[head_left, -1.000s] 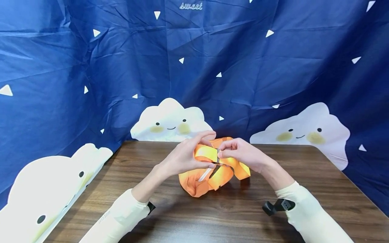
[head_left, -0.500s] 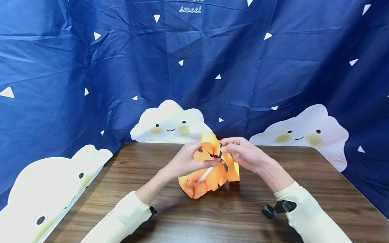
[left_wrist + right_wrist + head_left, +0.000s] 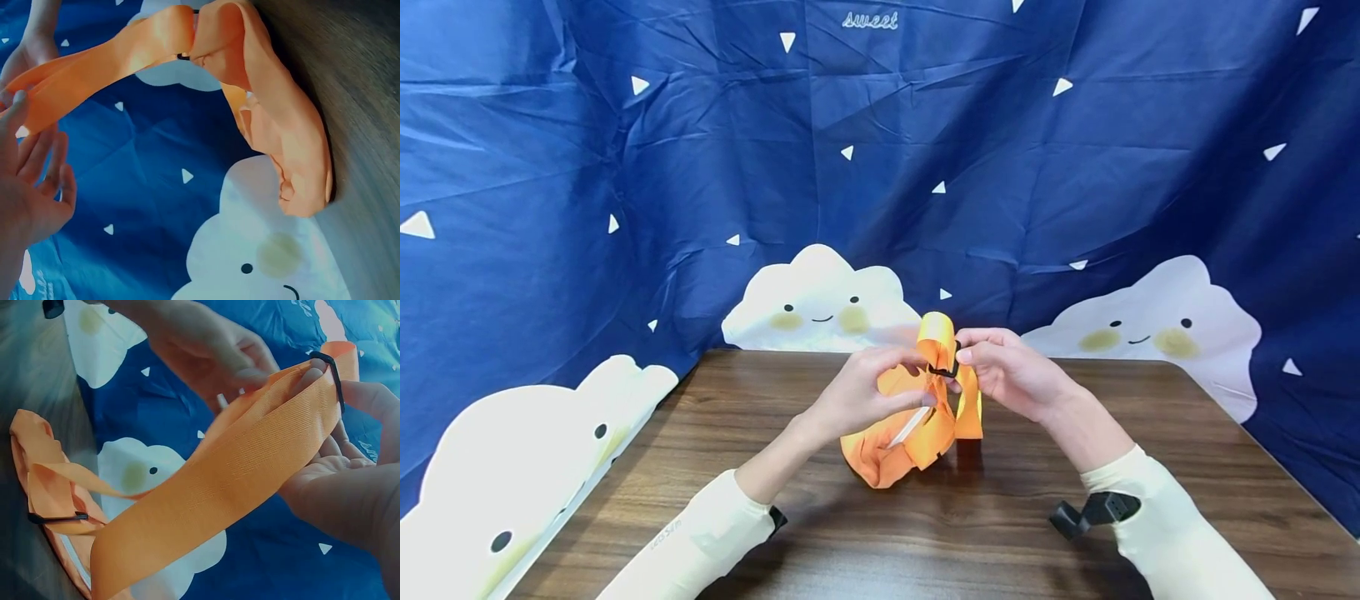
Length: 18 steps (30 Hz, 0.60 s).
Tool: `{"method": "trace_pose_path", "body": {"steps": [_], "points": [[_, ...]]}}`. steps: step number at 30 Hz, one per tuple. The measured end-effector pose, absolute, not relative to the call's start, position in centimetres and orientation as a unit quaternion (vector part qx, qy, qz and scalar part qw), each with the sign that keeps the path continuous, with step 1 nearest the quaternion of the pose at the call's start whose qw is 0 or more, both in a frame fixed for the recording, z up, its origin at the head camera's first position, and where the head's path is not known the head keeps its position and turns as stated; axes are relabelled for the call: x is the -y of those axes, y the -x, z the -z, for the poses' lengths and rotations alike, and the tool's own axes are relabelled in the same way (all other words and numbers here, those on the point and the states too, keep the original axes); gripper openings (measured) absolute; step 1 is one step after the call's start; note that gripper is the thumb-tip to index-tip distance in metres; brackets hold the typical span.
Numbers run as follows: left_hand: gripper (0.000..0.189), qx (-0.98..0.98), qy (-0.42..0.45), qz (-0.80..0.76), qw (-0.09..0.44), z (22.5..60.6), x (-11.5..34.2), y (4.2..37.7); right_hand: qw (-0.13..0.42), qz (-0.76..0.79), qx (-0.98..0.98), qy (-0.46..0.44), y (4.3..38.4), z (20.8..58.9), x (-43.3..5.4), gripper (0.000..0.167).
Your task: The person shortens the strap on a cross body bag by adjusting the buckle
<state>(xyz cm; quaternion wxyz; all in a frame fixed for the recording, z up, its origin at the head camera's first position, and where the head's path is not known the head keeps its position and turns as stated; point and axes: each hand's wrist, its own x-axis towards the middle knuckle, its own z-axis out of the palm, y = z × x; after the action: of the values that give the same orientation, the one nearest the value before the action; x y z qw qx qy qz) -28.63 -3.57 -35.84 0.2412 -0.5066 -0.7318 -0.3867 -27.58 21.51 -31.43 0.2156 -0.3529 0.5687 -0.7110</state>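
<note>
An orange fabric bag (image 3: 880,462) with a white zip (image 3: 908,427) lies on the table, its wide orange strap (image 3: 200,481) raised between both hands. My right hand (image 3: 1018,375) pinches the black slider buckle (image 3: 338,381) at the strap's upper end. In the right wrist view a fingertip (image 3: 310,378) sits between the strap's layers. The strap stands up in a loop (image 3: 936,333) above the buckle. My left hand (image 3: 853,396) is at the strap's left side, thumb and fingers apart, the thumb touching or very near its edge. A second black buckle (image 3: 59,517) sits by the bag.
The brown wooden table (image 3: 820,542) ends at a blue curtain (image 3: 880,167) with printed white clouds and triangles. A black wrist-worn device (image 3: 1093,512) is on the right sleeve.
The buckle has shifted right with my right hand. The strap loop has gone from lying between my left fingers to standing upright above the buckle. My left thumb and fingers no longer enclose it.
</note>
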Motion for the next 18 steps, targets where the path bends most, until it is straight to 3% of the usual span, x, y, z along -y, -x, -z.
{"method": "trace_pose_path", "body": {"steps": [4, 12, 18], "points": [[0.044, 0.742, 0.505, 0.368, 0.244, 36.2, 3.6, 28.9, 0.208, 0.735, -0.542, 0.35, 27.6, 31.0, -22.1, 0.029], [0.038, 0.785, 0.476, 0.292, 0.27, 37.0, 3.7, 29.6, 0.179, 0.781, -0.488, 0.347, 27.6, 30.2, -22.8, 0.027], [0.038, 0.802, 0.467, 0.273, 0.251, 37.2, 3.9, 30.0, 0.174, 0.801, -0.45, 0.354, 28.0, 30.1, -23.5, 0.029]]}}
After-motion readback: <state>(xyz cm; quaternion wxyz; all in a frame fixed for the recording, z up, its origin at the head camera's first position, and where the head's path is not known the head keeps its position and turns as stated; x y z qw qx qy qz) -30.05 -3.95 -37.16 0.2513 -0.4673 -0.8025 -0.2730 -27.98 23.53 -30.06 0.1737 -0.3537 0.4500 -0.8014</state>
